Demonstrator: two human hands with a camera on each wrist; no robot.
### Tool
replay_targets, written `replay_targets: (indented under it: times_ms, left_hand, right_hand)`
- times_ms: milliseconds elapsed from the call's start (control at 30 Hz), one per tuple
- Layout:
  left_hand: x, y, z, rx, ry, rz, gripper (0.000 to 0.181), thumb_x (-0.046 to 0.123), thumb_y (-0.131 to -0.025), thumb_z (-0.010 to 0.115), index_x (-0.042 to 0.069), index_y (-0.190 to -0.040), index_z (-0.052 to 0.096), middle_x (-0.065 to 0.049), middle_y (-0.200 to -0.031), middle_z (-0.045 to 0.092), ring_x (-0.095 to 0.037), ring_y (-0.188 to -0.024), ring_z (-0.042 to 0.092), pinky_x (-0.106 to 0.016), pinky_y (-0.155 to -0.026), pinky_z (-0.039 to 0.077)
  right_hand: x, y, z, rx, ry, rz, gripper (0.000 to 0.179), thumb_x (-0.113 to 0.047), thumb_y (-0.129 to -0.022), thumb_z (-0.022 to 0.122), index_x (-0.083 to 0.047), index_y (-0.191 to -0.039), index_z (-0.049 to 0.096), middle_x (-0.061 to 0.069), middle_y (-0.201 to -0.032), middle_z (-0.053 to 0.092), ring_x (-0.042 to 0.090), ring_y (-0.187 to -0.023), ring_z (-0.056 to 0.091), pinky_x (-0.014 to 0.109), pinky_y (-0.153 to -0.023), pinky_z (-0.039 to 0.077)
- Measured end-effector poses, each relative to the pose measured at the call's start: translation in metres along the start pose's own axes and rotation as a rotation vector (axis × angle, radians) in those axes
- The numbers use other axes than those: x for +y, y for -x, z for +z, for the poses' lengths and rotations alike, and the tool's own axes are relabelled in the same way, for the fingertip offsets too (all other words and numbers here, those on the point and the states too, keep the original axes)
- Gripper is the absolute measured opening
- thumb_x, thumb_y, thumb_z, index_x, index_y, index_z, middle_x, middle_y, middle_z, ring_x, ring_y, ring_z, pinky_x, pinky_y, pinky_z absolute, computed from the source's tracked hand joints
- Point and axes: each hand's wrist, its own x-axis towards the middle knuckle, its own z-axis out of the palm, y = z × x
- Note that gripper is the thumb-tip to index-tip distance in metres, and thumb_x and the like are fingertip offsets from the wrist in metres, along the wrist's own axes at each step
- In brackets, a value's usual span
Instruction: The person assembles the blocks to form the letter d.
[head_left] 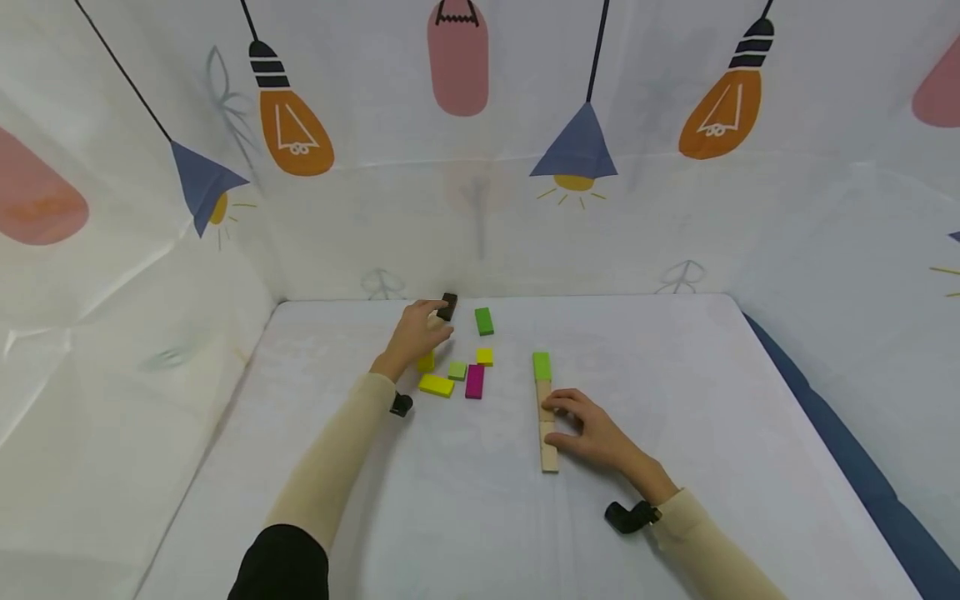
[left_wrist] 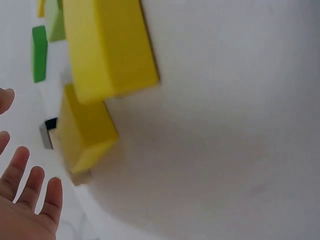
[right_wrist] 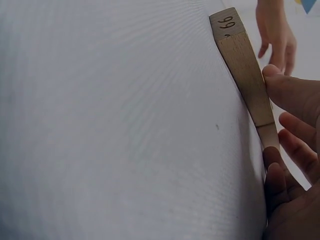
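My left hand [head_left: 422, 333] reaches to the far edge of the table, beside a dark block [head_left: 448, 306]. In the left wrist view its fingers [left_wrist: 31, 185] are spread, with nothing seen between them. A pale wooden block [left_wrist: 81, 178] shows partly behind a yellow block [left_wrist: 87, 132]. My right hand [head_left: 596, 433] touches a straight row: a light green block [head_left: 542, 367] at the far end, then two wooden blocks. Its thumb rests on the near wooden block [head_left: 550, 458], marked with "66" on its end, and its fingers on the far wooden block [head_left: 544, 390].
Left of the row lie a dark green block [head_left: 484, 322], a small yellow block [head_left: 485, 357], a magenta block [head_left: 474, 382], a light green piece [head_left: 457, 371] and a long yellow block [head_left: 437, 385]. A printed white curtain [head_left: 480, 217] hangs behind the white table [head_left: 465, 517].
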Motion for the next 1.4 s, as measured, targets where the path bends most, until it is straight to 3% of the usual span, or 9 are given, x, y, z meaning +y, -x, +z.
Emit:
replay_targets:
  times_ms: [267, 667, 833, 1067, 1400]
  left_hand:
    - [-0.019, -0.011, 0.008, 0.050, 0.067, -0.103, 0.058, 0.028, -0.097, 0.071, 0.006, -0.147, 0.053, -0.021, -0.140, 0.058, -0.037, -0.131, 0.053, -0.051, -0.116, 0.041]
    - [-0.012, -0.024, 0.013, 0.108, 0.082, -0.250, 0.055, 0.030, -0.094, 0.071, 0.005, -0.142, 0.057, -0.018, -0.130, 0.065, -0.034, -0.116, 0.061, -0.049, -0.106, 0.049]
    - [-0.007, -0.025, 0.015, 0.121, 0.038, -0.258, 0.053, 0.030, -0.093, 0.070, 0.004, -0.138, 0.060, -0.018, -0.127, 0.068, -0.034, -0.115, 0.062, -0.050, -0.105, 0.048]
    - [-0.004, -0.022, 0.016, 0.127, 0.107, -0.286, 0.042, 0.023, -0.093, 0.067, 0.001, -0.129, 0.066, -0.018, -0.126, 0.068, -0.035, -0.111, 0.062, -0.049, -0.105, 0.050]
    - [0.003, -0.020, 0.016, 0.109, 0.071, -0.246, 0.041, 0.022, -0.094, 0.065, 0.004, -0.131, 0.066, -0.018, -0.126, 0.069, -0.035, -0.111, 0.062, -0.050, -0.104, 0.049]
  right_hand:
    - [0.001, 0.000, 0.003, 0.017, 0.001, -0.022, 0.048, -0.024, -0.088, 0.083, -0.012, -0.131, 0.067, 0.008, -0.135, 0.061, 0.022, -0.113, 0.061, 0.038, -0.094, 0.053]
    - [-0.003, -0.002, 0.001, 0.004, -0.013, -0.030, 0.051, -0.025, -0.087, 0.083, -0.010, -0.133, 0.066, 0.007, -0.136, 0.061, 0.021, -0.116, 0.060, 0.039, -0.096, 0.053]
    - [-0.003, -0.001, 0.001, 0.009, -0.014, -0.044, 0.051, -0.023, -0.086, 0.084, -0.009, -0.132, 0.066, 0.008, -0.135, 0.061, 0.021, -0.114, 0.060, 0.036, -0.094, 0.052]
    - [-0.003, -0.001, 0.000, -0.006, -0.040, 0.007, 0.052, -0.025, -0.087, 0.084, -0.011, -0.134, 0.066, 0.006, -0.137, 0.060, 0.019, -0.115, 0.060, 0.032, -0.091, 0.053]
    - [0.001, 0.002, -0.001, 0.018, -0.017, -0.009, 0.051, -0.023, -0.087, 0.084, -0.010, -0.133, 0.066, 0.008, -0.135, 0.061, 0.019, -0.112, 0.060, 0.032, -0.090, 0.052]
